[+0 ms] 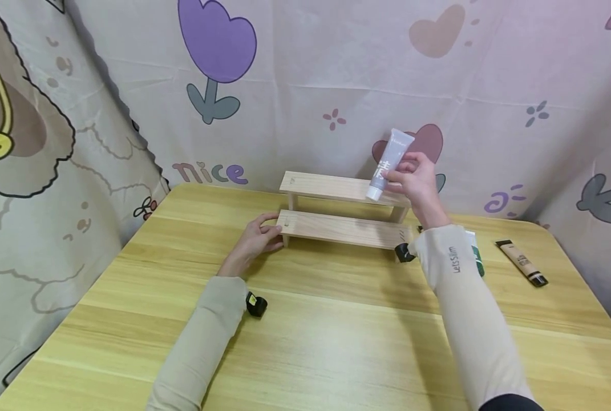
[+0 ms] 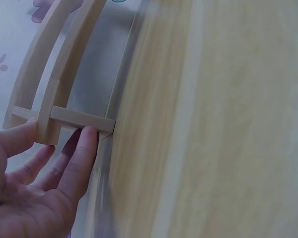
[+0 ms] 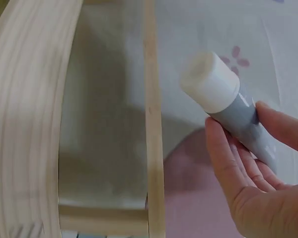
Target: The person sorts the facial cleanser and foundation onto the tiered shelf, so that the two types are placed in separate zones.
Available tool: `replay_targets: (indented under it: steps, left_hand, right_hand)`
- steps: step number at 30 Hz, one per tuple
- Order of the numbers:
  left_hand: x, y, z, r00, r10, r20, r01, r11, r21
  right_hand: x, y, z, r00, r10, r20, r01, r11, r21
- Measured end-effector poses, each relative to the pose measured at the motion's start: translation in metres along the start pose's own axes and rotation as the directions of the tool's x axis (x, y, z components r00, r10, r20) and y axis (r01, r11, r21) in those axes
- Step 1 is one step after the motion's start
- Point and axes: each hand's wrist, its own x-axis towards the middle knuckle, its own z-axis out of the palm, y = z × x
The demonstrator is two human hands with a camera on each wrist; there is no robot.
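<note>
A two-tier wooden rack (image 1: 341,228) stands at the back of the table. My left hand (image 1: 254,238) grips the left end of its lower shelf; in the left wrist view the thumb lies on the board and the fingers (image 2: 79,163) reach under it by the leg. Above the upper shelf (image 1: 336,186), toward its right end, my right hand (image 1: 418,181) pinches a grey squeeze tube (image 1: 389,162) between thumb and fingers. The tube is tilted, white cap (image 3: 211,82) downward, and held apart from the shelf.
Right of the rack, a green-and-white tube (image 1: 477,257) is partly hidden by the right sleeve. Farther right lies a beige tube (image 1: 522,262) with a black cap. A patterned cloth (image 1: 305,68) hangs behind the wooden table (image 1: 331,342).
</note>
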Motion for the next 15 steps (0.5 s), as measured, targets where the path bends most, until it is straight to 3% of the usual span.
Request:
replay_targets:
  steps: [8,15]
  left_hand:
    - [0.000,0.001,0.001,1.000,-0.004,-0.001,0.004,1.000,-0.001]
    - [-0.001,0.000,0.001,1.000,-0.008,-0.012,0.008,1.000,0.009]
  right_hand:
    - [0.008,0.001,0.037,0.994,-0.095,-0.057,0.090,0.992,-0.089]
    - [0.012,0.012,0.067,0.960,-0.279,-0.027,0.272,0.951,-0.145]
